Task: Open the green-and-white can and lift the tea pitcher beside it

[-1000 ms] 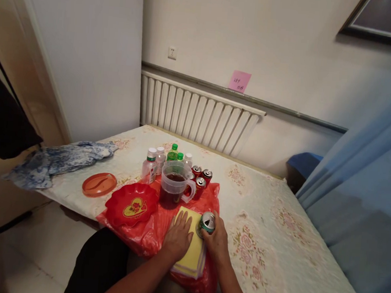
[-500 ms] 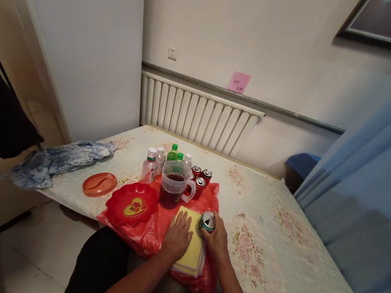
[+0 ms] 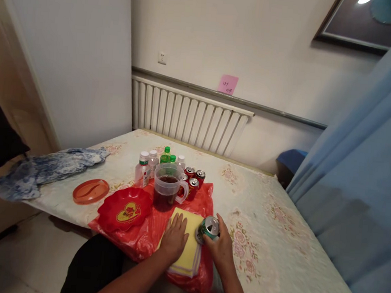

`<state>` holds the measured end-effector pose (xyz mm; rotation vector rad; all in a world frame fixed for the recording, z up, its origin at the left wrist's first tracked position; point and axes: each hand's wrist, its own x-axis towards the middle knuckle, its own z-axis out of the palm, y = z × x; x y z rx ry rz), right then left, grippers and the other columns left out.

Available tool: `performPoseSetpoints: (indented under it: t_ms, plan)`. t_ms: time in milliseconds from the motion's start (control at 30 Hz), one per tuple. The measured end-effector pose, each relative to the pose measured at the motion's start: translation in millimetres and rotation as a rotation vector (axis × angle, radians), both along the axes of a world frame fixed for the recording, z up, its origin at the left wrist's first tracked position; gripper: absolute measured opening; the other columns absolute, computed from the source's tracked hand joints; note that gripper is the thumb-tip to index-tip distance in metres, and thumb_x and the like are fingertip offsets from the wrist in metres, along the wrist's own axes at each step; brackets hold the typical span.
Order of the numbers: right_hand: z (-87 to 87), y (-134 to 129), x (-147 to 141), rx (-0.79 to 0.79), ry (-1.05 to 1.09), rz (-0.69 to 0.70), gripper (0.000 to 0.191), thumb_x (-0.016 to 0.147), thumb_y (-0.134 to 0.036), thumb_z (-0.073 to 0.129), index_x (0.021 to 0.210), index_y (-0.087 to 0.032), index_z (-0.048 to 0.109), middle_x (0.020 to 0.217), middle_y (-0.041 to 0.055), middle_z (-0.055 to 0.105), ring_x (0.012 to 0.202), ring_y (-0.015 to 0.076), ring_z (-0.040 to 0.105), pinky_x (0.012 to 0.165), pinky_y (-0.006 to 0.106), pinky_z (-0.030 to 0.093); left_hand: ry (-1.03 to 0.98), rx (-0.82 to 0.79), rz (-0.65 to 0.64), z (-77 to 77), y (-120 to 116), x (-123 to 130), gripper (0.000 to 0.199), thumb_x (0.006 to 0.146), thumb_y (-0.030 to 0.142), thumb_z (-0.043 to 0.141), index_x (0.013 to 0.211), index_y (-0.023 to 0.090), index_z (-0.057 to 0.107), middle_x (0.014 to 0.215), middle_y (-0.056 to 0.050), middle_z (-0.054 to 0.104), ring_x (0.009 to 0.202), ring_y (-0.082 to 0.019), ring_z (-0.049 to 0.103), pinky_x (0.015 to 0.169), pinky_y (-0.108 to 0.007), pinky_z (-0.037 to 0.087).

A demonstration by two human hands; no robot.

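Note:
My left hand [image 3: 174, 239] lies flat on a folded yellow cloth [image 3: 189, 254], fingers spread. My right hand [image 3: 220, 244] is wrapped round the right side of a green can [image 3: 208, 229], which has an opened top and leans a little beside the cloth's right edge. Under the cloth is a red plastic sheet [image 3: 140, 246]. Behind my hands stands a clear pitcher [image 3: 167, 189] of dark liquid, its handle to the right. A red scalloped dish [image 3: 124, 209] sits to the left of it.
Several red cans [image 3: 193, 187] and several bottles [image 3: 142, 169] stand around the pitcher. An orange lid [image 3: 91, 191] and a blue-white cloth [image 3: 55, 167] lie at the left. A blue curtain [image 3: 355, 177] hangs at the right.
The view has shifted a little, so most things sit further left. Against the cloth, the green can and my right hand have moved slightly right. My left hand stays on the cloth.

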<state>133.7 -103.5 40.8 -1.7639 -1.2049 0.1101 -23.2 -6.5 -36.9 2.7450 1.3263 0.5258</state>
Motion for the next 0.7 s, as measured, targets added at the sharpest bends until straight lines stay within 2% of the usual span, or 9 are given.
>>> performPoseSetpoints:
  t_ms: [167, 400, 600, 700]
  plan:
    - [-12.8, -29, 6, -0.043, 0.016, -0.029, 0.073, 0.065, -0.023, 0.063, 0.135, -0.012, 0.048, 0.132, 0.0155, 0.057, 0.124, 0.0297, 0.052, 0.108, 0.044, 0.04, 0.006, 0.0, -0.065, 9.5, 8, 18, 0.053, 0.091, 0.033, 0.043, 0.142, 0.018, 0.04, 0.153, -0.012, 0.035, 0.143, -0.027, 0.027, 0.115, -0.048, 0.026]
    - [-34.1, -42, 11, -0.048, 0.042, -0.052, 0.07, 0.064, -0.02, 0.064, 0.133, -0.013, 0.05, 0.133, 0.0143, 0.058, 0.126, 0.0302, 0.051, 0.108, 0.044, 0.041, 0.022, -0.002, -0.102, 5.1, 12, 24, 0.054, 0.092, 0.038, 0.042, 0.142, 0.017, 0.041, 0.152, -0.013, 0.038, 0.143, -0.028, 0.028, 0.115, -0.051, 0.024]
    - [-28.0, -40, 8, -0.057, 0.026, -0.03, 0.072, 0.067, -0.02, 0.063, 0.137, -0.014, 0.047, 0.136, 0.0143, 0.056, 0.127, 0.0299, 0.05, 0.107, 0.044, 0.041, 0.029, 0.008, -0.133, 7.1, 10, 20, 0.051, 0.093, 0.035, 0.041, 0.143, 0.026, 0.038, 0.153, -0.008, 0.036, 0.144, -0.027, 0.026, 0.116, -0.051, 0.022]
    - [-27.2, -40, 7, -0.033, 0.004, -0.028, 0.07, 0.068, -0.019, 0.063, 0.136, -0.016, 0.048, 0.135, 0.0128, 0.056, 0.126, 0.0289, 0.051, 0.106, 0.043, 0.042, 0.035, 0.002, -0.142, 8.3, 11, 21, 0.05, 0.092, 0.031, 0.041, 0.142, 0.026, 0.04, 0.153, -0.008, 0.037, 0.143, -0.028, 0.027, 0.114, -0.053, 0.023]
